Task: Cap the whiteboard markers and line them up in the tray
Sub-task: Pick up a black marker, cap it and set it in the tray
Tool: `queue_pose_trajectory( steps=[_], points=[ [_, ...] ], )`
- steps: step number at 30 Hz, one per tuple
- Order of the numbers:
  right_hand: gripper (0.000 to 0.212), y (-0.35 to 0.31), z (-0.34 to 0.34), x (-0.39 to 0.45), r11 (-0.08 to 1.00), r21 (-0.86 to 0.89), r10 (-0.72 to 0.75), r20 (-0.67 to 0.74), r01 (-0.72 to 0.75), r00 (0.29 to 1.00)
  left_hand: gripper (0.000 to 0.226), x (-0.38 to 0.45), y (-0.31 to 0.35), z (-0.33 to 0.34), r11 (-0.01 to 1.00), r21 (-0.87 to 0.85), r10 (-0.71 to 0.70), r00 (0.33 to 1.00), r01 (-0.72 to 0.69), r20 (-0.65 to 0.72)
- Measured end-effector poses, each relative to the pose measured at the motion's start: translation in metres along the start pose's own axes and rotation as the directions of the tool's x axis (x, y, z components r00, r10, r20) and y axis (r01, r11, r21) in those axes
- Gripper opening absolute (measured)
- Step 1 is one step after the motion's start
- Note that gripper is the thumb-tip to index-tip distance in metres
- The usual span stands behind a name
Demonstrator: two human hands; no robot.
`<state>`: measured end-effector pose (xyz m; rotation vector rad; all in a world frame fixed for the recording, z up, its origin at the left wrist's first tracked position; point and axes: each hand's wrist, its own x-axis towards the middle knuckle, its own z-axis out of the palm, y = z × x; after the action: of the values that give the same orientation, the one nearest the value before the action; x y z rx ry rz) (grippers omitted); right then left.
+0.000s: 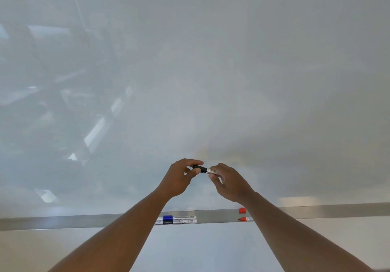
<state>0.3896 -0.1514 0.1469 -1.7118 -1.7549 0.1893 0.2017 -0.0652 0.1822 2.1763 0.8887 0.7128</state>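
Here the person stands close to a whiteboard [190, 71], both forearms raised in front of it, with the metal tray [63, 222] running along its lower edge.

Furthest left of the task's things, two markers [177, 220] lie in the tray, side by side and touching along their length, one with a blue cap and one with a darker cap, both already closed as far as can be told.

Above them the left hand [181, 176] is curled, thumb and fingertips pinched on the black cap [199, 168]. The cap sits on, or is being pressed onto, the end of the black marker [212, 171]; whether it is fully seated cannot be told. The right hand [229, 184] is closed round the pale barrel, most of which it hides.

The marker looks light, stiff and smooth, so it should slide in a loose grip. A firm hold round the middle of the barrel, with the cap pinched near its closed end and pushed straight along the axis, seems the safest way to get a click without skewing it.

Further right, in the tray, a loose red cap [242, 210] rests near the back, and just in front of it lies the red marker [245, 219], uncapped, its tip pointing left and its barrel partly behind the right forearm. That bare tip could smear, so it is better lifted by the barrel.
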Motion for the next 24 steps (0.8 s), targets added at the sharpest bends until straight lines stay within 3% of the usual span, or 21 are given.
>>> queue_pose_trajectory(
  steps=[5,9,13,15,19,24],
  points=[
    [0.03,-0.02,-0.013,0.0,0.939,0.328,0.112,-0.004,-0.104,0.994,0.021,0.004,0.024,0.0,0.988,-0.156,-0.031,0.996,0.018,-0.08],
    [0.053,-0.039,-0.014,0.007,0.762,0.598,0.29,0.031,-0.25,0.957,0.019,0.006,0.039,0.001,0.972,-0.235,-0.012,0.995,-0.011,-0.099],
    [0.072,-0.054,-0.018,0.016,0.65,0.693,0.353,0.088,-0.312,0.931,0.021,0.011,0.053,-0.001,0.974,-0.22,0.034,0.995,-0.053,-0.09],
    [0.094,-0.056,-0.019,0.021,0.598,0.727,0.363,0.129,-0.337,0.923,0.023,0.013,0.056,-0.002,0.975,-0.212,0.048,0.996,-0.064,-0.08],
    [0.11,-0.059,-0.019,0.027,0.492,0.786,0.388,0.186,-0.374,0.903,0.023,0.015,0.059,-0.005,0.983,-0.166,0.074,0.995,-0.084,-0.066],
    [0.073,-0.067,-0.024,0.027,0.329,0.878,0.351,0.228,-0.347,0.908,0.022,0.016,0.059,-0.007,0.99,-0.113,0.081,0.995,-0.087,-0.049]
  ],
)
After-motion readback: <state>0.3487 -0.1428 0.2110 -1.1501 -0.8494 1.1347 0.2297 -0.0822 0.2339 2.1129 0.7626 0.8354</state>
